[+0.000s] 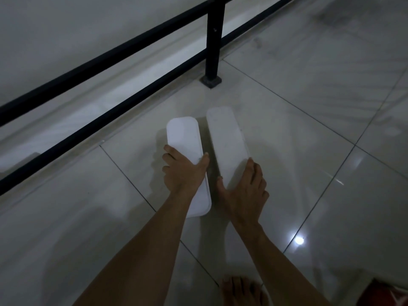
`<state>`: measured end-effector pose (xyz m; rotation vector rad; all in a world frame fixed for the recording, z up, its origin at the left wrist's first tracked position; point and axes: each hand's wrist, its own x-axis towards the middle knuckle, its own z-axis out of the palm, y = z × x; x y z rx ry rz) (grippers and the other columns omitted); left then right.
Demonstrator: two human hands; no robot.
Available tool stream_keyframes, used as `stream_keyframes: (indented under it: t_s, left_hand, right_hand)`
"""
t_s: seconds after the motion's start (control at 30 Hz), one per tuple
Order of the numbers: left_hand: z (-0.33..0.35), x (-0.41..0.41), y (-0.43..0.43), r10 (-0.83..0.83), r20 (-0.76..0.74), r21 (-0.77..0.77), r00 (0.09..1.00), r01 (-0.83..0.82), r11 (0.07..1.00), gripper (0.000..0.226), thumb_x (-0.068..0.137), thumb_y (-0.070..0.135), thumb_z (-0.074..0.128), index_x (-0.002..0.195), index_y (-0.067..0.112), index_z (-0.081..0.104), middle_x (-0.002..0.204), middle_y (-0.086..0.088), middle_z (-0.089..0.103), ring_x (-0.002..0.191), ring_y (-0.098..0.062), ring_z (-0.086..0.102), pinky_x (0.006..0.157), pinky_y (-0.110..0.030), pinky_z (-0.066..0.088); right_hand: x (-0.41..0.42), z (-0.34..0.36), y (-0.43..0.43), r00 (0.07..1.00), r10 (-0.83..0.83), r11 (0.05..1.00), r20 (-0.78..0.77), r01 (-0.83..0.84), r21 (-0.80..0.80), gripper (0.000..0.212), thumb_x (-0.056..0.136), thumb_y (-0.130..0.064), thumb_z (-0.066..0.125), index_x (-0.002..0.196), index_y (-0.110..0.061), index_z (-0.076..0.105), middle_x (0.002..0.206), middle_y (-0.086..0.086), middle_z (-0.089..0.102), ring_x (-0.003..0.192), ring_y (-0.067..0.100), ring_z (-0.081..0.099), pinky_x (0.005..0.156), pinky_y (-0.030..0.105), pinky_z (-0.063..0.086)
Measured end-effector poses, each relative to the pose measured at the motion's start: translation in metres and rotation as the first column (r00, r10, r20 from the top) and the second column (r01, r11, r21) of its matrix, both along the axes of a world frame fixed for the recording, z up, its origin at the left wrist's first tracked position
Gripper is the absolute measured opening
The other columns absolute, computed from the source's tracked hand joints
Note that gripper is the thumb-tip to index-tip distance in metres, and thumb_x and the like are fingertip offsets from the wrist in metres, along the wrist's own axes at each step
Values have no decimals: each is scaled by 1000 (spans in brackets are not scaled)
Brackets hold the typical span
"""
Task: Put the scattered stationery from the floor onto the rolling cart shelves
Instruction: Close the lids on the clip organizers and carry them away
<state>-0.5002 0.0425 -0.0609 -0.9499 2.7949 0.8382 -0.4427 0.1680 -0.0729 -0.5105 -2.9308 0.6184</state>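
My left hand grips the left case across its width, thumb hooked over the inner long edge and fingers curled round the outer one, so the hold is narrow and firm. My right hand does the same on the right case, thumb laid along the inner edge and fingers bent over the outer edge near its close end. Both are long, flat, white oblongs with rounded corners and a smooth matte face that looks like plastic. The left one has a thin raised lip at its near end, and the right one is a shade greyer in this dim light. They lie side by side, just apart, long axes pointing away from me, down at the floor. I cannot tell whether they rest flat on it or are already a little off it. The floor is large glossy pale tiles with thin dark grout lines, and a lamp glares back from one tile. A black metal railing runs diagonally past the cases' far ends, its square post standing on a small base plate. My bare foot shows at the bottom edge, with something red in the corner beside it.
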Motion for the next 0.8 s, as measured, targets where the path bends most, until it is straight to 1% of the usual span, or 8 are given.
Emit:
stream_keyframes:
  t_s: [0.27, 0.4, 0.43, 0.5, 0.6, 0.67, 0.73, 0.8]
  left_hand:
    - [-1, 6, 0, -25, -9, -16, 1000, 25, 1000, 119, 76, 80, 50, 152, 6, -3, 148, -16, 26, 121, -41, 46, 89, -49, 44]
    - [0, 4, 0, -23, 18, -6, 1000, 23, 1000, 119, 77, 79, 52, 152, 5, -3, 150, -17, 24, 122, -42, 45, 92, -49, 43]
    - [0, 4, 0, -27, 22, -5, 999, 27, 1000, 119, 77, 79, 52, 152, 5, -3, 150, -17, 24, 123, -42, 44, 92, -50, 43]
    - [0, 6, 1, -36, 25, 0, 999, 36, 999, 118, 77, 78, 51, 152, 4, -3, 150, -18, 24, 122, -43, 44, 92, -50, 43]
    - [0, 9, 1, -34, 29, -15, 999, 35, 999, 119, 76, 77, 54, 151, 3, 1, 148, -18, 27, 120, -43, 47, 91, -50, 44]
    - [-1, 11, -2, -44, 53, -8, 998, 45, 999, 121, 74, 77, 57, 151, 3, 1, 150, -17, 26, 122, -42, 48, 93, -50, 44]
    - [0, 12, -6, -71, 72, -14, 995, 72, 997, 124, 71, 79, 58, 150, 2, 3, 150, -17, 26, 123, -41, 48, 93, -49, 45]
    - [2, 13, -10, -94, 87, -53, 992, 99, 994, 125, 67, 81, 60, 149, 1, 7, 147, -18, 29, 124, -40, 47, 93, -48, 44]
  right_hand:
    - [11, -4, 1, 1000, -19, 998, 6, 19, 56, 102, 74, -71, 57, 149, -11, 26, 143, 18, 42, 125, 37, 47, 92, 52, 42]
    - [0, 5, 1, 999, -24, 999, 34, 25, -35, 102, 74, -71, 53, 152, -15, 18, 152, 16, 30, 140, 35, 27, 110, 57, 25]
    - [-7, 9, 2, 1000, -6, 999, -2, 6, -44, 97, 76, -69, 51, 152, -16, 21, 154, 15, 28, 143, 34, 23, 112, 57, 21]
    - [-28, 14, 3, 994, 83, 996, -68, -85, -24, 82, 84, -61, 49, 150, -18, 27, 156, 15, 25, 145, 35, 20, 113, 58, 23]
    - [-69, 19, 4, 965, 261, 964, -26, -262, -38, 65, 91, -52, 47, 147, -22, 31, 158, 13, 21, 145, 36, 19, 112, 58, 27]
    - [-86, 18, 4, 924, 374, 927, 79, -375, -12, 66, 93, -57, 42, 150, -30, 25, 161, 10, 13, 148, 35, 11, 114, 60, 22]
    - [-88, 13, 7, 890, 428, 900, 158, -435, 11, 69, 92, -64, 36, 152, -37, 16, 163, 7, 4, 149, 34, 3, 113, 62, 17]
    - [-82, 10, 8, 898, 411, 908, 155, -419, 21, 69, 89, -65, 40, 150, -37, 23, 162, 9, 11, 148, 36, 8, 110, 62, 22]
